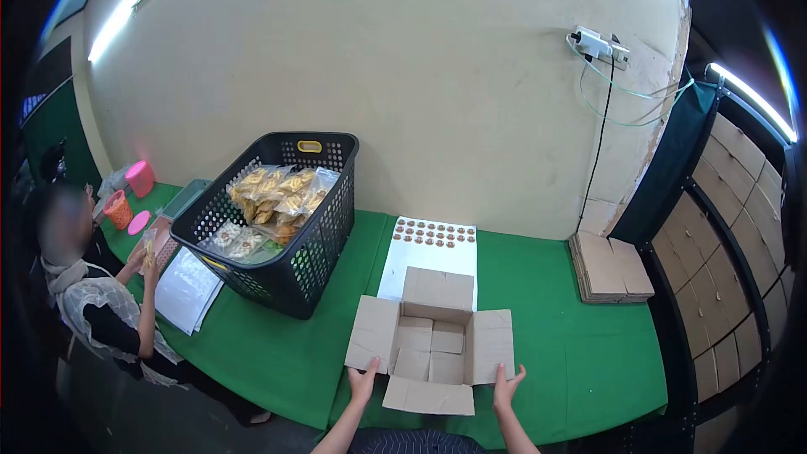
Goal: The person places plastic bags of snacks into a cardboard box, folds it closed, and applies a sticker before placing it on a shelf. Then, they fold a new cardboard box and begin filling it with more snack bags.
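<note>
An open cardboard box [430, 397] with its flaps folded outward sits in front of me on the green cloth. Its inside shows only bare cardboard panels. My left hand [361, 383] grips the lower corner of the left flap, thumb on top. At the right flap, my right hand [507, 387] has its thumb on the lower corner and a finger stretched out past the edge; its other fingers are hidden. Just behind the box lies a white sheet [408, 265] with rows of small round brown stickers [424, 233], partly covered by the back flap.
A black basket [324, 256] holds bagged snacks [282, 193]. Flattened cardboard boxes [612, 265] are stacked at right. A person [109, 303] at left holds a small packet [150, 250] near white papers [187, 287]. Closed cartons [714, 261] fill a rack at far right.
</note>
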`<state>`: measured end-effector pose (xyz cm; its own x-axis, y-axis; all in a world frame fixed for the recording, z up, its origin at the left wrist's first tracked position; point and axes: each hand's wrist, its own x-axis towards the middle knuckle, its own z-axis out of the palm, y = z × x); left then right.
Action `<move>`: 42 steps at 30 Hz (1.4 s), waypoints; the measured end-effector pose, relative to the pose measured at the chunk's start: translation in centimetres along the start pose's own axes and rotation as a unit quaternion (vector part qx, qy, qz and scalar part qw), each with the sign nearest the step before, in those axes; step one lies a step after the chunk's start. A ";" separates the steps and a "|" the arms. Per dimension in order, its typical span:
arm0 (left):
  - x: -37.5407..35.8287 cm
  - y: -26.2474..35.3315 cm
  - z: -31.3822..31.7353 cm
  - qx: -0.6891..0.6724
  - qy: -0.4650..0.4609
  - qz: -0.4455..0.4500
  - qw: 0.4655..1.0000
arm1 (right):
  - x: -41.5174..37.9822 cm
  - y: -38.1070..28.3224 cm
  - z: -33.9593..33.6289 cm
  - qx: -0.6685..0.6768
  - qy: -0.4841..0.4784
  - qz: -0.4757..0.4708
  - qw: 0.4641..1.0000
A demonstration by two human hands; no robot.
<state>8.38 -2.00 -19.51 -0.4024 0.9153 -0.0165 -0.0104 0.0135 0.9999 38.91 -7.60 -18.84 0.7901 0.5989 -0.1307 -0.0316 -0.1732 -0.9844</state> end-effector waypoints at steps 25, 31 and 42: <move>-1.7 1.5 0.4 0.338 -0.290 0.127 0.887 | -5.7 -3.5 2.6 -0.397 -0.269 -0.241 0.844; -2.1 2.1 0.1 0.326 -0.275 0.136 0.894 | -6.1 -3.3 2.7 -0.387 -0.246 -0.254 0.851; -2.4 8.6 -3.3 0.449 -0.308 0.211 0.812 | -6.7 -5.5 4.4 -0.393 -0.281 -0.189 0.855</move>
<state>6.22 -5.40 -10.90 0.3406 0.9385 0.0574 0.7923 -0.3193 0.5199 31.08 -7.22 -13.03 0.2267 0.9711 -0.0749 0.7570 -0.2240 -0.6138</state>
